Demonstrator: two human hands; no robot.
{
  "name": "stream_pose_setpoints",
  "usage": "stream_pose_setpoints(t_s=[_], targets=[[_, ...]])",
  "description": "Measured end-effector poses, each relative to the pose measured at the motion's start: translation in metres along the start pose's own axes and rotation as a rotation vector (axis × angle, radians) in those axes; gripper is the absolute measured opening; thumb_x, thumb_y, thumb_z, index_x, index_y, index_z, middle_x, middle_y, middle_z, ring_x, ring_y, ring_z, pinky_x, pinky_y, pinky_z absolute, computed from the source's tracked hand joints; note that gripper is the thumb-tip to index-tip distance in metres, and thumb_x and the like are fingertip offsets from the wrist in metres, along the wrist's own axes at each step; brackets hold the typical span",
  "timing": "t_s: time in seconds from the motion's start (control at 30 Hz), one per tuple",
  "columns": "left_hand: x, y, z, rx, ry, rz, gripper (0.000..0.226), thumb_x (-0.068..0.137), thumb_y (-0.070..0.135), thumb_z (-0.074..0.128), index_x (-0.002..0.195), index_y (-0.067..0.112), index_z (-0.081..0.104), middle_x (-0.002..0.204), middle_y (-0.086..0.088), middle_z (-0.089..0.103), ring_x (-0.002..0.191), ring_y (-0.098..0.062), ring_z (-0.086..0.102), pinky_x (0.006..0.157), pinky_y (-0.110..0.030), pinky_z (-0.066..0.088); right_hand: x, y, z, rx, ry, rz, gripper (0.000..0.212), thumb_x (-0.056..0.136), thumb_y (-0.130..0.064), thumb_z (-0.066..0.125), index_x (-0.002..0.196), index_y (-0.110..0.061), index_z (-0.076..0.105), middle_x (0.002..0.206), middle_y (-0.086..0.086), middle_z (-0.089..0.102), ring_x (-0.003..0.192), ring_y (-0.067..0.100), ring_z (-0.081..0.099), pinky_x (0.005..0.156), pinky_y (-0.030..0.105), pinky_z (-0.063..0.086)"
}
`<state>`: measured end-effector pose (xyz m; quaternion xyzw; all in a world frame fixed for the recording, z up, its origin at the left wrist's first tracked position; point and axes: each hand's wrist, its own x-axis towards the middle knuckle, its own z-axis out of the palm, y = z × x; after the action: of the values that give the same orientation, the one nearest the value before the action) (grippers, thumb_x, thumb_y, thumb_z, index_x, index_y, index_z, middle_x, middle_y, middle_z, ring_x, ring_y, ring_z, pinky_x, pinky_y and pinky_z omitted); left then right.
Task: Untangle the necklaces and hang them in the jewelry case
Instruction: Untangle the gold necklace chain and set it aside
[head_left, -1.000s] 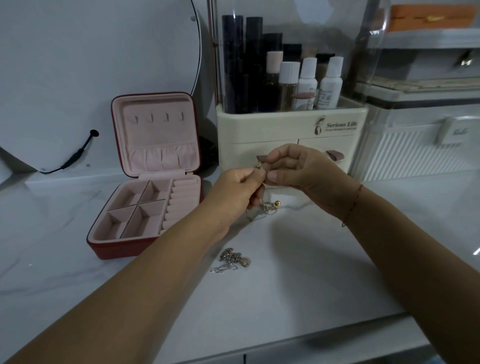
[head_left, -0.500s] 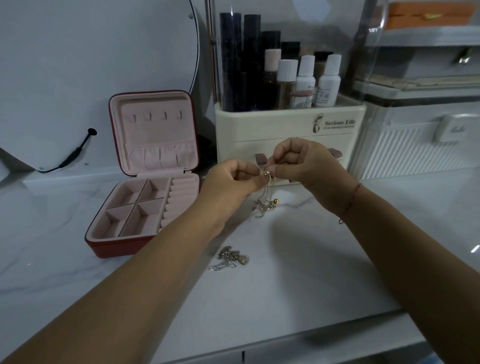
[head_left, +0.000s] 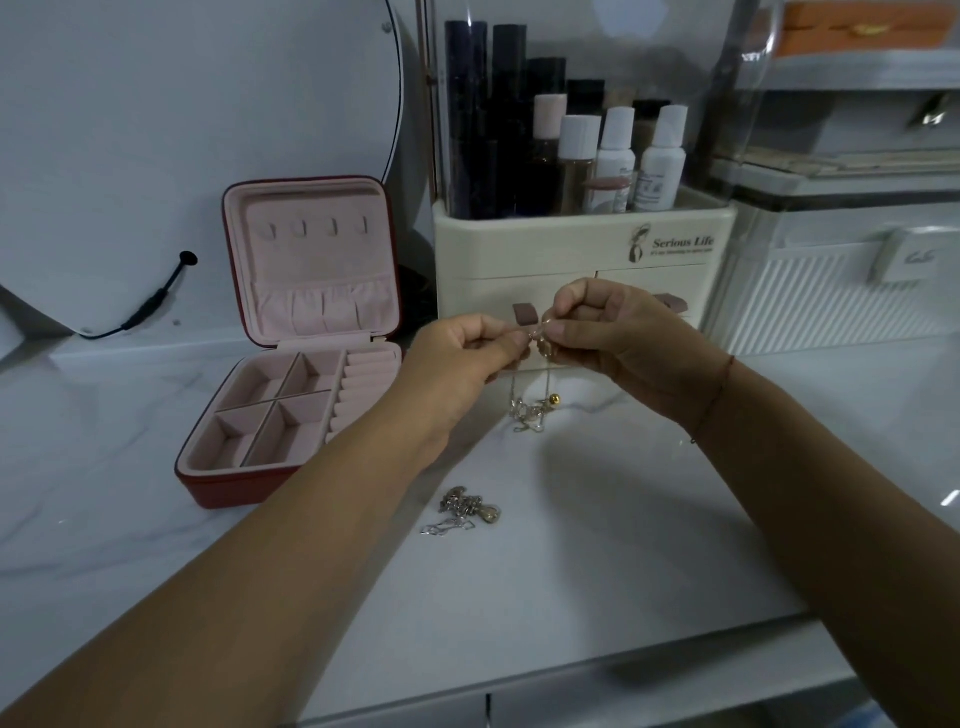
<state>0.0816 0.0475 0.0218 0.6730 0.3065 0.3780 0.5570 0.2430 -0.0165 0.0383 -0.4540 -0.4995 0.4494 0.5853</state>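
As the left hand (head_left: 467, 358) and right hand (head_left: 618, 348) pinch the necklace (head_left: 535, 410) aloft, its tangle dangles loose, presumably to ease unpicking.

Both hands — left hand (head_left: 467, 353), right hand (head_left: 618, 343) — pinch a dangling necklace (head_left: 530, 405) beside the open jewelry case (head_left: 291, 364).

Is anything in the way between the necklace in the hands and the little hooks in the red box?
Nothing visible is. The left hand and right hand pinch the necklace right of the open jewelry case, whose lid stands up with its four hooks bare. The other tangled necklaces lie nearer the person, off that path.
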Motion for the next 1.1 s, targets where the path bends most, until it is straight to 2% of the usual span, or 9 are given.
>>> stream_pose_setpoints(t_s=[0.17,0.33,0.4,0.5,0.6,0.73,0.9,1.03,1.1], targets=[[0.0,0.0,0.001,-0.014,-0.021,-0.043,0.006,0.091,0.011,0.062,0.088,0.014,0.067,0.082,0.0,0.07,0.077,-0.008,0.063,0.083,-0.026,0.049,0.0,-0.001,-0.003,0.086,-0.005,0.012,0.02,0.072,0.001,0.063,0.082,-0.013,0.053,0.077,0.005,0.061,0.073,0.015,0.06,0.076,0.024,0.053],[-0.001,0.004,0.005,-0.129,-0.065,-0.086,0.009,0.096,0.008,0.052,0.092,0.011,0.059,0.083,-0.001,0.07,0.079,-0.011,0.066,0.078,-0.023,0.052,0.0,0.0,-0.002,0.108,0.002,0.012,0.019,0.072,-0.002,0.064,0.081,-0.014,0.053,0.074,0.005,0.061,0.07,0.015,0.06,0.07,0.022,0.054],[-0.002,0.003,0.005,-0.097,-0.069,-0.075,0.005,0.093,0.008,0.057,0.094,0.012,0.06,0.086,-0.002,0.069,0.082,-0.011,0.065,0.079,-0.025,0.051,0.0,0.0,-0.001,0.112,0.004,0.009,0.019,0.071,-0.002,0.065,0.082,-0.013,0.053,0.073,0.005,0.062,0.068,0.014,0.062,0.068,0.022,0.054],[-0.004,0.002,0.006,-0.06,-0.118,-0.078,0.015,0.086,0.011,0.067,0.099,0.014,0.063,0.095,-0.007,0.069,0.086,-0.013,0.065,0.083,-0.029,0.05,0.0,0.0,0.0,0.095,0.003,0.002,0.019,0.07,-0.002,0.066,0.081,-0.012,0.054,0.072,0.004,0.065,0.065,0.013,0.064,0.065,0.021,0.055],[-0.006,0.002,0.009,-0.111,-0.165,-0.105,0.023,0.082,0.007,0.07,0.103,0.008,0.063,0.089,-0.01,0.072,0.077,-0.015,0.067,0.075,-0.024,0.053,0.0,0.0,0.002,0.056,0.013,-0.036,0.018,0.067,-0.004,0.068,0.078,-0.01,0.055,0.071,0.005,0.067,0.067,0.013,0.066,0.066,0.021,0.056],[-0.008,0.0,0.011,-0.146,-0.196,-0.122,0.01,0.08,0.001,0.071,0.089,0.003,0.068,0.074,-0.005,0.072,0.062,-0.011,0.066,0.064,-0.019,0.054,0.0,0.001,0.005,-0.026,0.047,-0.082,0.02,0.065,-0.007,0.071,0.078,-0.011,0.056,0.072,0.004,0.07,0.067,0.01,0.065,0.061,0.017,0.05],[-0.008,0.0,0.01,-0.098,-0.186,-0.113,0.002,0.08,0.007,0.072,0.079,0.009,0.071,0.074,-0.007,0.071,0.068,-0.015,0.065,0.074,-0.026,0.055,0.0,0.004,0.008,-0.02,0.034,-0.079,0.019,0.066,-0.007,0.07,0.081,-0.009,0.058,0.078,0.007,0.069,0.084,0.022,0.065,0.077,0.025,0.055],[-0.004,0.003,0.007,-0.22,-0.112,-0.162,0.007,0.086,0.011,0.066,0.081,0.006,0.068,0.066,-0.003,0.067,0.063,-0.011,0.061,0.067,-0.022,0.05,0.002,0.004,0.003,-0.125,0.02,-0.026,0.023,0.074,-0.02,0.074,0.09,-0.01,0.061,0.084,0.004,0.067,0.08,0.016,0.061,0.077,0.027,0.05],[-0.001,0.003,0.005,-0.28,-0.073,-0.184,0.007,0.088,0.011,0.063,0.084,0.007,0.067,0.065,-0.001,0.067,0.063,-0.009,0.062,0.067,-0.022,0.051,0.001,0.004,0.002,-0.227,0.021,0.034,0.028,0.072,-0.025,0.073,0.094,-0.012,0.062,0.085,0.003,0.067,0.081,0.016,0.059,0.075,0.026,0.047]])
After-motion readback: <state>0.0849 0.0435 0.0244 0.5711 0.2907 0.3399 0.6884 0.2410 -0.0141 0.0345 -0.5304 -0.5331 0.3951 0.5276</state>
